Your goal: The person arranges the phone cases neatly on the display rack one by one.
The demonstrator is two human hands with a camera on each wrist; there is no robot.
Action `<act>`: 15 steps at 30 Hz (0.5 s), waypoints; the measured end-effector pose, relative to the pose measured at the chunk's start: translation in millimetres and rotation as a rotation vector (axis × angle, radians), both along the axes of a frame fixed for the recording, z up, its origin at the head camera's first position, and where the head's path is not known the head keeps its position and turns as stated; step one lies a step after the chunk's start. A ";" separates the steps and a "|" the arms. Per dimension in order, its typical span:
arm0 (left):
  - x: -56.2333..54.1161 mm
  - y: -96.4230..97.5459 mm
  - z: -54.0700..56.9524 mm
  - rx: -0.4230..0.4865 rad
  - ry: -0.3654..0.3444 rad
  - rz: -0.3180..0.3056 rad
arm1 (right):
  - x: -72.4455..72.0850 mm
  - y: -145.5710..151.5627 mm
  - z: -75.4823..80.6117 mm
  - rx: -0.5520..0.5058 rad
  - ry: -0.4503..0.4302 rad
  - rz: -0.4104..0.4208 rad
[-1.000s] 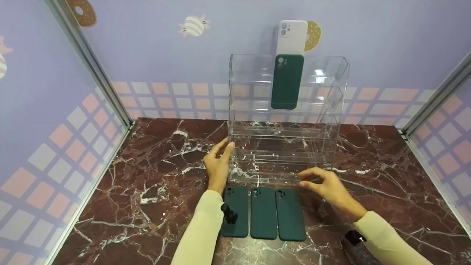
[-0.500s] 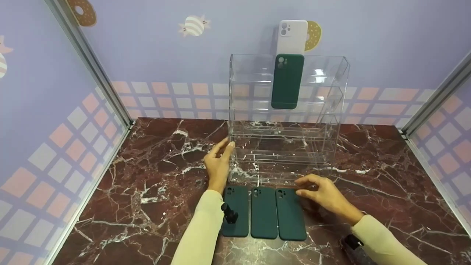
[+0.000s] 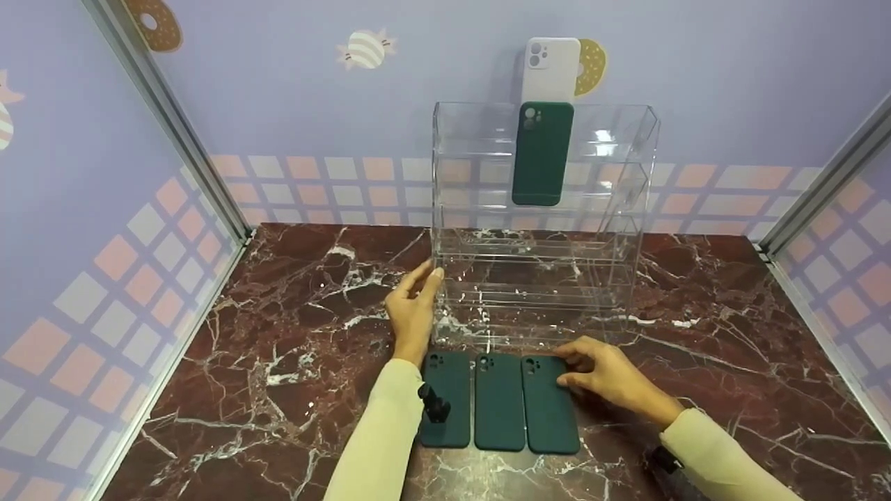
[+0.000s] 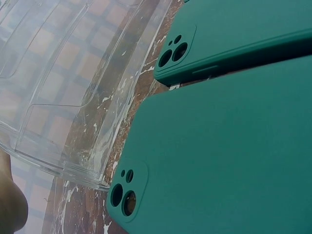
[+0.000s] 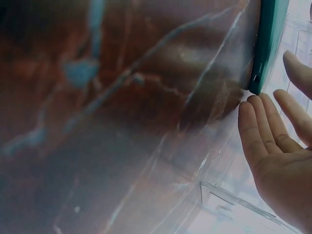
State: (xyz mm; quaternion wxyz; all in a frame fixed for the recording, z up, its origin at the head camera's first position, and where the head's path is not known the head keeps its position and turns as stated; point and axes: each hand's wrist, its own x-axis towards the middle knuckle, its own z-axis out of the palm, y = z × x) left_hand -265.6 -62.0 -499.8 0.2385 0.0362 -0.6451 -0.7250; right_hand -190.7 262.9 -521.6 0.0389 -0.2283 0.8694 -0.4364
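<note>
From the head view I have the right case [image 3: 552,410] lying flat just in front of the clear rack [image 3: 501,259], camera holes toward the rack, its long axis running back toward the wearer and slanting slightly. The middle case [image 3: 500,407] and left case [image 3: 454,379] lie beside it, pointing the same way.

My right hand [image 3: 604,374] is at the right case's upper right corner, fingers loosely extended, thumb apart, grasping nothing; I can't tell whether they touch it. My left hand [image 3: 411,309] has thumb and fingertips at the rack's left side; I can't tell if it grips.

A green case [image 3: 543,154] and a white case [image 3: 550,68] stand in the rack. The table [image 3: 299,417] is dark red, marbled; the back wall [image 3: 278,90] is lilac.
</note>
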 end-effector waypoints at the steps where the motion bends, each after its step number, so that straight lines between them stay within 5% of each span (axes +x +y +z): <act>1: -0.2 -0.1 0.1 -0.001 -0.001 0.001 | -0.1 0.1 0.3 0.015 -0.003 0.007; 15: -1.2 1.1 0.1 0.018 0.024 0.013 | 1.7 0.0 4.6 0.208 0.044 0.053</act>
